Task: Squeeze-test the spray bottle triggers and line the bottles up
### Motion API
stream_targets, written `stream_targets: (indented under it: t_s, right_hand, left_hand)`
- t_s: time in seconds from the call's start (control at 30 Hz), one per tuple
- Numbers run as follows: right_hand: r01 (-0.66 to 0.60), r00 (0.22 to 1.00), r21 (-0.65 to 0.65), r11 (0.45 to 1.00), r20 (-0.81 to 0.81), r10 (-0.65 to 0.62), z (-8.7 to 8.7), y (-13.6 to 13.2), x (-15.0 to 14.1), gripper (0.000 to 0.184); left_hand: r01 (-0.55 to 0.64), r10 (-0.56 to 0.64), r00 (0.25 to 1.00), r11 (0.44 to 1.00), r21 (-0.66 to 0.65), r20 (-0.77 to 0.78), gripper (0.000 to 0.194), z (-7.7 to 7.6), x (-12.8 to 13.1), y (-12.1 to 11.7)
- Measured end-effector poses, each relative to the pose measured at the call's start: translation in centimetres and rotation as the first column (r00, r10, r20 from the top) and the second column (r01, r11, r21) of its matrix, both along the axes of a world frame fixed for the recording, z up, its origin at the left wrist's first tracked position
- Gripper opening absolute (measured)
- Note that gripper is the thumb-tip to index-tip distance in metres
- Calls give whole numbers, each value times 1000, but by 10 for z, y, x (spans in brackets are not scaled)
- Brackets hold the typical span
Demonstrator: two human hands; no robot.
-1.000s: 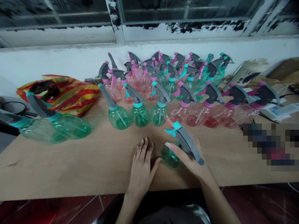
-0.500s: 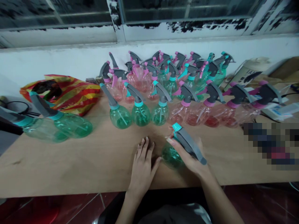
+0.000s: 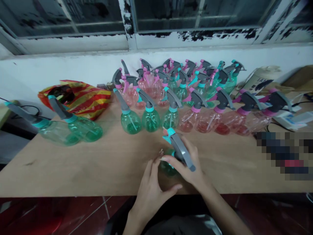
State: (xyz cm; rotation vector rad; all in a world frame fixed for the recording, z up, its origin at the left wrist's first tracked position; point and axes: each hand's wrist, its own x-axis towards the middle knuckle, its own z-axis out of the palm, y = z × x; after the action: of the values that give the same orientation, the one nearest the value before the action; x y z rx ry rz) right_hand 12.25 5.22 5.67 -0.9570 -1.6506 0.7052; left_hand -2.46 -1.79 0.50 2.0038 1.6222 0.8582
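A green spray bottle (image 3: 168, 167) with a grey and turquoise trigger head stands near the table's front edge, tilted slightly. My right hand (image 3: 193, 166) is wrapped around its neck just below the spray head. Cupped at the bottle's near left side is my left hand (image 3: 155, 186), its thumb spread away from the fingers. Whether the left fingertips touch the bottle I cannot tell. Behind them runs a row of bottles: green ones such as this spray bottle (image 3: 151, 120) on the left, and pink ones such as this pink spray bottle (image 3: 187, 122) on the right.
More pink and green spray bottles (image 3: 149, 86) crowd against the wall. Two green bottles (image 3: 86, 130) stand on the left, near a red and yellow plastic bag (image 3: 95, 101). At the right are a carton (image 3: 261, 78) and cables. The wooden table's (image 3: 73, 176) front edge is close to my body.
My right hand has moved left with the green bottle. My left hand has lifted off the table and curved towards the bottle. The view has shifted slightly.
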Motion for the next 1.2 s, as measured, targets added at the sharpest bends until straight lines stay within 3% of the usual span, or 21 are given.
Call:
stream_targets:
  t_s: [0.2,0.33,0.43,0.5,0.6,0.73,1.0,1.2]
  right_hand:
    - [-90,995,79,993,-42,93,6,5,-61,51]
    - [-254,954,126,959,194,227,11,10,-82,70]
    - [-311,906,70,948,322,274,13,14,-82,81]
    - [-273,906,20,962,340,250,13,19,-78,75]
    - [-184,918,-46,982,350,188,13,33,-72,49]
    - [-20,921,7,1000,389,16,14,55,-75,37]
    - [110,893,50,993,434,-121,3,80,-100,51]
    - [118,877,56,991,462,-131,-5,93,-123,60]
  left_hand:
    - [-206,209,977,975,77,-33,58,12,-34,0]
    - [-240,248,966,966,93,-78,54,17,-77,-2]
    - [-284,300,947,950,132,-117,54,20,-111,-1]
    - [-328,375,908,914,238,-189,55,21,-131,5]
    - [-307,438,841,870,387,-318,61,21,-156,25]
    - [-325,481,798,851,412,-363,58,23,-178,58]
    - [-298,490,744,852,431,-454,61,29,-186,87]
    - [-298,521,707,833,466,-479,46,34,-185,96]
